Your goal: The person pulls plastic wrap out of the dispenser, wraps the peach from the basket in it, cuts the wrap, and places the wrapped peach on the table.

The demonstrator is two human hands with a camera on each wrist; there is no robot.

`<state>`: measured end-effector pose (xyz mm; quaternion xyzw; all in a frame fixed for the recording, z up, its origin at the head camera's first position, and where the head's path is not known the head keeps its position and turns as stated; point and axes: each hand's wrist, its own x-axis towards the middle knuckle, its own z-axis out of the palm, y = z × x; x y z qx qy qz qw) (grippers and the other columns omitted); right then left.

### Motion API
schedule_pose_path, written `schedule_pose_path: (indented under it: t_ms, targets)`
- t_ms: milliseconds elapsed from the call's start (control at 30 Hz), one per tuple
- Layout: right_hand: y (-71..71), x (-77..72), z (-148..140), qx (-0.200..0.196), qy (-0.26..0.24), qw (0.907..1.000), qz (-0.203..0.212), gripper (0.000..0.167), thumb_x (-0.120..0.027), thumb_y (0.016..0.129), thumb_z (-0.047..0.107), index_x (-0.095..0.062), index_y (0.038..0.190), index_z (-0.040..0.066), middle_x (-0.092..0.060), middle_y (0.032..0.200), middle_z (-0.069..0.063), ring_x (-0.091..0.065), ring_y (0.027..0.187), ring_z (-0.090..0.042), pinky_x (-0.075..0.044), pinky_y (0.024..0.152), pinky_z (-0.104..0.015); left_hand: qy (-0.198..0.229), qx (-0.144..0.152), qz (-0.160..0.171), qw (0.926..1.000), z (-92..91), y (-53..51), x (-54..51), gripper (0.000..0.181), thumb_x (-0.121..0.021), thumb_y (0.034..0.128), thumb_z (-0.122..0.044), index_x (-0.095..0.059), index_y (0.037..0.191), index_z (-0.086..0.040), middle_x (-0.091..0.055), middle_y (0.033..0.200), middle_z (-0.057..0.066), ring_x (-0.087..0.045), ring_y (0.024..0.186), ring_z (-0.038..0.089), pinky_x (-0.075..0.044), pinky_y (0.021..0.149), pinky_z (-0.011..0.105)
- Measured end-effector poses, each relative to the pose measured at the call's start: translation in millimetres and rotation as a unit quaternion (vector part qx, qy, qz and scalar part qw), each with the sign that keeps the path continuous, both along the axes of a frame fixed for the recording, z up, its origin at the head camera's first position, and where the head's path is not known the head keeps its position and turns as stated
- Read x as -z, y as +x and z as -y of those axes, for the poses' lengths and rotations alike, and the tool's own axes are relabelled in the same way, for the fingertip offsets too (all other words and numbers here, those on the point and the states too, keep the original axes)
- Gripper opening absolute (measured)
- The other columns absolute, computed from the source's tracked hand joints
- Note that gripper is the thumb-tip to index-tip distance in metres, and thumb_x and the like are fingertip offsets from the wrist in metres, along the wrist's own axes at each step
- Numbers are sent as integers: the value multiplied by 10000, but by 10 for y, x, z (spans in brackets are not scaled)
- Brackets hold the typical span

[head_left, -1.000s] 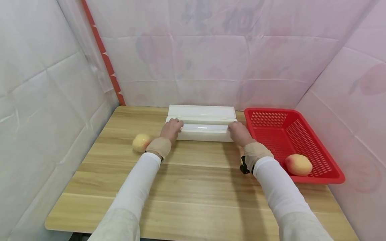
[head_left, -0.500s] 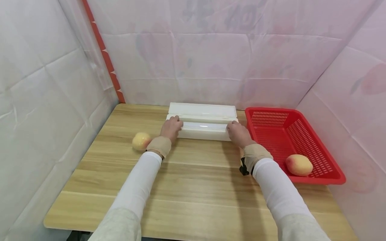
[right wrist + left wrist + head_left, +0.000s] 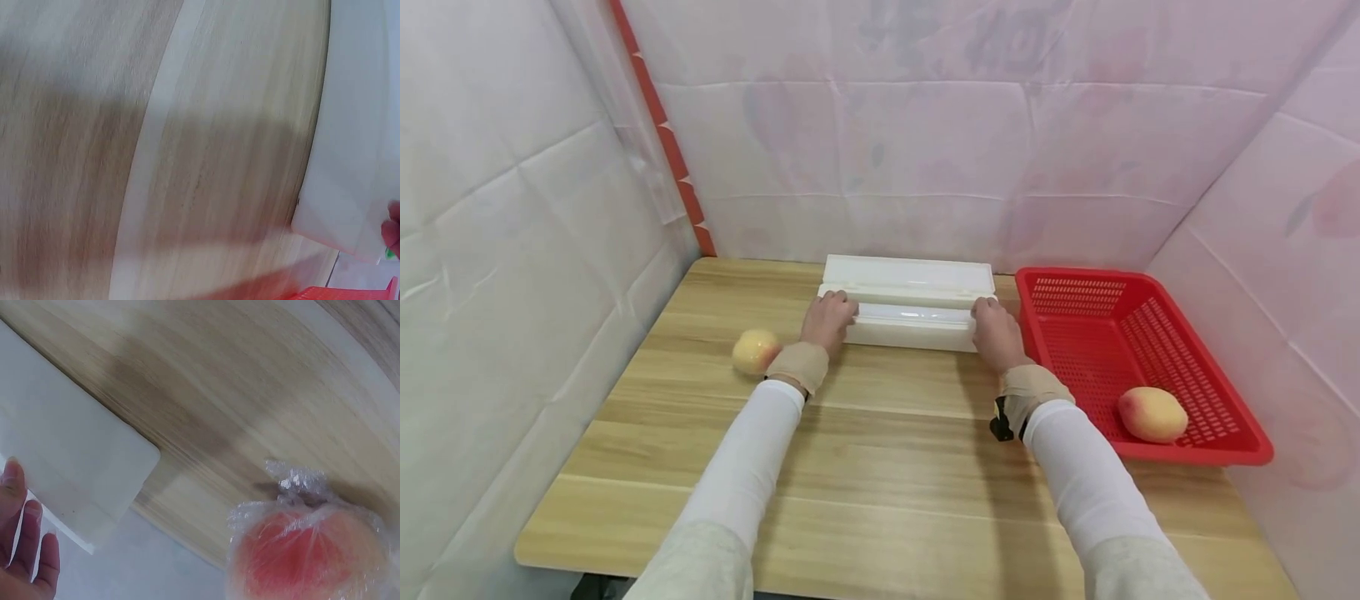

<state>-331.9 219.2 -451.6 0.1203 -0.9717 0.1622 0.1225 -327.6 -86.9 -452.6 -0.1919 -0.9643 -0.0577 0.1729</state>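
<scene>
Left grip [image 3: 829,321]: the hand sits at the left end of the white box [image 3: 910,336], its fingers bent at the upper edge; the left wrist view shows fingertips at that edge, lower left, but whether they pinch anything I cannot tell.
Right grip [image 3: 997,333]: the hand sits at the box's right end, fingers bent downward; in the right wrist view only fingertips show, against the box at the right edge of the frame, so a pinch cannot be made out.
White box: long and narrow, on the bench [image 3: 880,483] in the upper middle of the head view, between the hands.
Shiny strip [image 3: 917,313]: runs along the top of the box, from one hand to the other.
Lid [image 3: 908,272]: tipped back behind the box.
Wristbands: beige, one on the left wrist [image 3: 800,367] and one on the right [image 3: 1033,392].
Wrapped peach [image 3: 756,352]: on the bench at centre left, just beside the left wrist, with crumpled clear film around it.
Red basket [image 3: 1251,450]: at the right of the frame, its sides slotted.
Second peach [image 3: 1152,414]: inside the basket, towards its near side.
Wall sheet [image 3: 925,142]: pale, creased, across the top of the frame.
Red stripe [image 3: 664,133]: slanting at upper left.
</scene>
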Motion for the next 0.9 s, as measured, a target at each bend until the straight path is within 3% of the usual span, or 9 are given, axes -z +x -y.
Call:
schedule_pose_path:
  t_ms: [200, 400, 533, 667, 800, 900]
  targets:
    - [-1, -25, 9, 32, -500, 9987, 132, 116, -487, 992, 22, -523, 1060, -65, -571, 1006, -246, -599, 874, -402, -541, 805, -514, 159, 270, -169, 9994, 22, -4, 22, 80, -715, 882, -76, -665, 943, -64, -684, 936, 128, -650, 897, 309, -561, 744, 399]
    - [12, -150, -10, -84, -875, 9957, 305, 142, -478, 1011, 29, -529, 1083, -81, -576, 1016, -257, -579, 944, -392, -527, 859, -505, 539, 323, 61, 9980, 55, -42, 9, 133, -682, 863, 63, -652, 944, -38, -658, 940, 161, -628, 902, 329, -567, 745, 374]
    - [-27, -184, -13, -84, -850, 9959, 286, 127, -478, 1002, 13, -534, 1064, -83, -582, 1000, -254, -577, 948, -391, -515, 865, -504, 679, 238, 113, 9973, 60, -68, -58, 116, -667, 875, 69, -644, 945, -21, -640, 948, 177, -618, 904, 336, -572, 747, 361]
    - [-74, -189, 3, -105, -819, 9965, 135, 125, -475, 981, -21, -548, 1047, -97, -590, 1005, -271, -576, 962, -412, -498, 893, -525, 492, 156, 229, 9984, 57, -92, -152, 162, -648, 876, 99, -629, 996, -9, -618, 1008, 197, -609, 932, 341, -579, 732, 349]
    - [-105, -221, 31, -119, -870, 9957, 279, 136, -479, 977, -33, -546, 1074, -99, -587, 1027, -274, -575, 970, -402, -510, 923, -523, 467, 66, 403, 9981, 69, -117, -235, 262, -605, 843, 183, -606, 1029, -1, -596, 1046, 208, -595, 955, 343, -571, 734, 347]
    - [-124, -263, 45, -23, -900, 9946, 515, 155, -488, 974, -42, -536, 1114, -86, -571, 1065, -253, -565, 973, -373, -521, 946, -502, 766, 77, 394, 9963, 84, -151, -287, 289, -568, 819, 223, -602, 1007, 6, -590, 1027, 211, -594, 947, 348, -556, 774, 367]
